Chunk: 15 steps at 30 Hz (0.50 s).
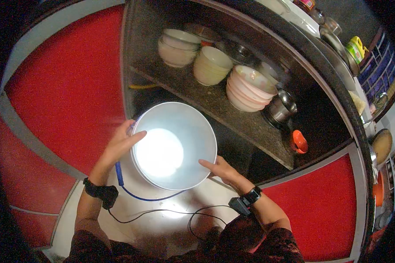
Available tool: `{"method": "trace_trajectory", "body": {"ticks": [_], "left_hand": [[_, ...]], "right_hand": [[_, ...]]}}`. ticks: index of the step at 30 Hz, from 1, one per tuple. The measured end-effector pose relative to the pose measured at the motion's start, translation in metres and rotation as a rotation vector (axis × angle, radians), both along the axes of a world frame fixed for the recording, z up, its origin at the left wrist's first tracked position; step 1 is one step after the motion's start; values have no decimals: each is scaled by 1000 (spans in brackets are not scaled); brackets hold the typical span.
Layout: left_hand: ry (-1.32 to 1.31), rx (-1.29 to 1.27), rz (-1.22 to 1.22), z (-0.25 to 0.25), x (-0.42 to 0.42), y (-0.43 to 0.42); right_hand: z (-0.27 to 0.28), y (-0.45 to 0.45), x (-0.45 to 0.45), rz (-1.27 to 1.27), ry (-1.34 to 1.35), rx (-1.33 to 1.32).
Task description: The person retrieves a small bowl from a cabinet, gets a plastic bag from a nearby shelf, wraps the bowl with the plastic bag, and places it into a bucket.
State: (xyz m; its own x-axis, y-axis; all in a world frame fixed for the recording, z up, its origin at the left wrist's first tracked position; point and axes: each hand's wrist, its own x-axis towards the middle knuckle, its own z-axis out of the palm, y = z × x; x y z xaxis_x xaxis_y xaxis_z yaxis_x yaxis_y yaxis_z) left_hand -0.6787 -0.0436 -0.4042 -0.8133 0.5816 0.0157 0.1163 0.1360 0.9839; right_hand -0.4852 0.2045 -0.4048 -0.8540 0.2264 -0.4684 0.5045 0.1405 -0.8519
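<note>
A white bucket (193, 131) is in front of me, its bright inside facing up at me. On its left side, my left hand (123, 143) grips the rim, the thumb lying over the edge. Opposite, at the lower right of the rim, my right hand (224, 169) is closed on the wall with its thumb inside. Both hands' fingers are partly hidden behind the bucket. A blue handle (151, 199) hangs below the bucket, with a thicker grip at its left end. I cannot tell whether the bucket touches the floor.
Beyond the bucket is a cabinet shelf (180, 83) with stacked bowls (250, 90), a steel pot (281, 108) and an orange cup (299, 141). Red doors (70, 83) flank the opening. A black cable (158, 210) runs between my wrists. The pale floor (136, 232) lies below.
</note>
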Motion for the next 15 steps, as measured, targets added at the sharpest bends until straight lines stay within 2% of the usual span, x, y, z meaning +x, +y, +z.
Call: {"method": "trace_trajectory", "body": {"ticks": [5,8,11,15], "left_hand": [[-8,17,15,-8,-2,1],[82,-57,65,-10,-4,1],[-22,-31,3,-5,-5,-1],[95,-50,37,-13,-7,0]], "right_hand": [[-5,3,0,26,8,12],[-10,4,1,13,29,1],[-13,2,-2,-18,-18,-1],[-16,0,-3,-28,-8,-10]]}}
